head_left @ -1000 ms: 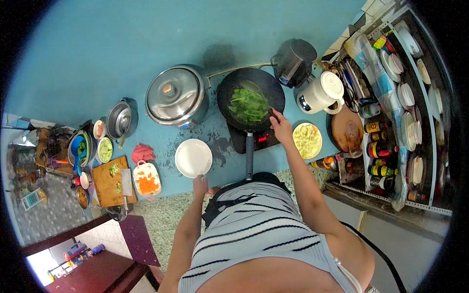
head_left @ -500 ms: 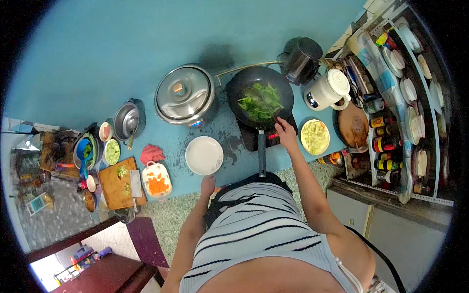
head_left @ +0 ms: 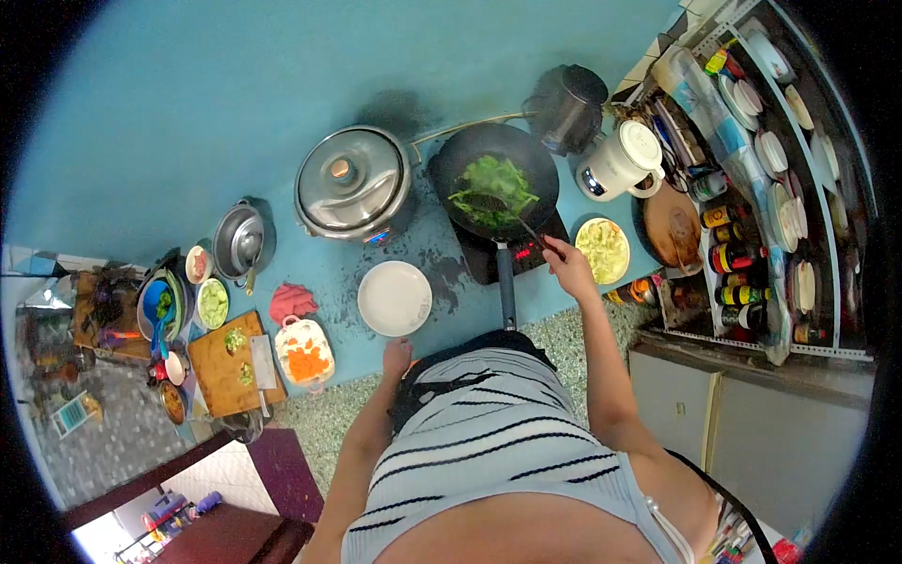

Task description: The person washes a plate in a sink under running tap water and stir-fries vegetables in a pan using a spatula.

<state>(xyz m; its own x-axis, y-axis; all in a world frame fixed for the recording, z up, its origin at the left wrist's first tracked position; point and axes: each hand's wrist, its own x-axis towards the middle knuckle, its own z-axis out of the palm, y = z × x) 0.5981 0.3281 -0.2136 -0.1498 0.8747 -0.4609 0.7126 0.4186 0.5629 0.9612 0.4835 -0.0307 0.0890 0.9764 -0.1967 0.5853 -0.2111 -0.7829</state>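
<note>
My right hand [head_left: 570, 270] is closed around the handle of a spatula [head_left: 534, 230], whose head is among the leafy greens [head_left: 491, 188] in a black frying pan [head_left: 449, 160]. The pan stands on an induction cooker [head_left: 548, 249] with a lit red display, its handle [head_left: 507, 287] pointing toward my body. My left hand [head_left: 397, 357] is at the counter's front edge, just below a white plate [head_left: 395, 299]. Its fingers look curled; whether they hold anything is hidden. A bowl of pale yellow chopped food [head_left: 602, 251] sits right of the cooker.
A lidded steel pot [head_left: 352, 183] stands left of the pan, a white electric kettle [head_left: 615, 164] to its right. Farther left are a dish of orange pieces [head_left: 305, 352], a pink cloth [head_left: 293, 301] and a cutting board [head_left: 221, 376] with a cleaver [head_left: 263, 365]. Shelves [head_left: 799, 188] line the right.
My right hand has moved slightly right and toward me, drawing the spatula with it. The greens in the pan have shifted. My left hand stays near the plate; the view has turned slightly.
</note>
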